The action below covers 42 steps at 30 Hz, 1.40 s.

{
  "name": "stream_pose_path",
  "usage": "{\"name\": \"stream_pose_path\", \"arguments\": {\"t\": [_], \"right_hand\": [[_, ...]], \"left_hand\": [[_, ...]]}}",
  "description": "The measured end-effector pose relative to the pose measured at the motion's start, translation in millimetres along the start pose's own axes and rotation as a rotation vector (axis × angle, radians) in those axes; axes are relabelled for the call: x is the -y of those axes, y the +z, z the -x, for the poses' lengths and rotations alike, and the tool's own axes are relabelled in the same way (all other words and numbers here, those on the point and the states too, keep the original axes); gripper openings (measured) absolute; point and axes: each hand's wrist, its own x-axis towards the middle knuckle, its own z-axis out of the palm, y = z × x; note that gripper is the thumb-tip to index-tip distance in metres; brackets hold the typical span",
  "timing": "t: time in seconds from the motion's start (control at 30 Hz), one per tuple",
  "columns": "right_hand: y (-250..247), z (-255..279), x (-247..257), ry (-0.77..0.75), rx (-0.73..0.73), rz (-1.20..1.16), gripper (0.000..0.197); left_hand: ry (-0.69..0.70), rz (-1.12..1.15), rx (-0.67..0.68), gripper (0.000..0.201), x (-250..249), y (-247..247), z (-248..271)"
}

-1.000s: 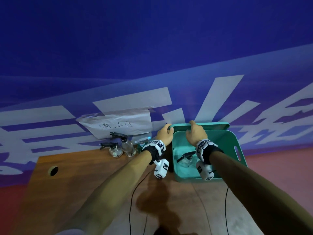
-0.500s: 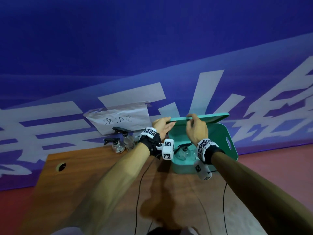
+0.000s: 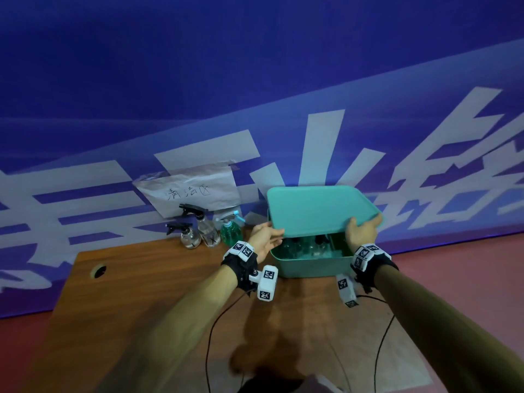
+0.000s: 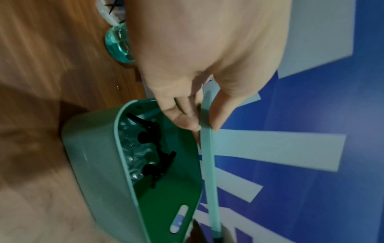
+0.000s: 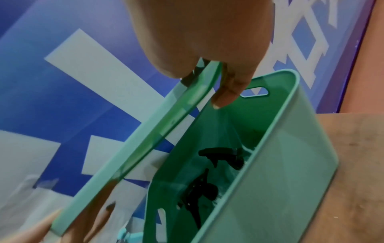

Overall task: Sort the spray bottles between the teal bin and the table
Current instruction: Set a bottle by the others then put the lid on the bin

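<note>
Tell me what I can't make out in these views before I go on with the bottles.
- Count of spray bottles in the teal bin: head view, the lid held over it hides most; wrist views blur them.
- Liquid level in the clear bottles on the table: too small.
- Green bottle: left wrist view, mostly hidden behind the left hand.
- Right hand fingers: mostly hidden behind the lid.

Handwritten 清洁区 on paper sheet (image 3: 189,190) taped to blue wall; large white banner characters cropped, unreadable
</note>
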Motion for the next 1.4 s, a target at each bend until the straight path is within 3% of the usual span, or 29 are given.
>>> {"name": "stream_pose_path", "arguments": {"t": [0.17,0.3,0.43,0.63,0.97,1.2,1.4], "right_hand": [[-14,1,-23,0.054,-0.092,-0.091,0.089],[-24,-3,-42,0.083,-0.077,-0.054,0.078],[-29,-2,-54,0.139,-0.018,0.047,0.057],[-30,-5,-75,0.039,0.037,0.209,0.050],[-34,-15,-85,-0.122,0.032,0.196,0.033],[-31,-34,-86,-0.114,0.034,0.223,0.031],[-31,-41,-93,-0.129,0.040,0.215,0.026]], "left_hand": [[0.031,-0.168,0.002,0.039,15,6,8],[0.022,-0.350,0.012,0.033,29,6,13],[0.047,-0.594,-0.114,0.040,40,-3,10],[0.070,-0.917,-0.152,0.042,52,-22,7],[0.098,-1.000,-0.213,0.053,58,-28,-18],[0.149,-1.085,-0.270,0.054,54,-14,-16],[0.089,-1.110,-0.273,0.052,48,-9,-17]]}}
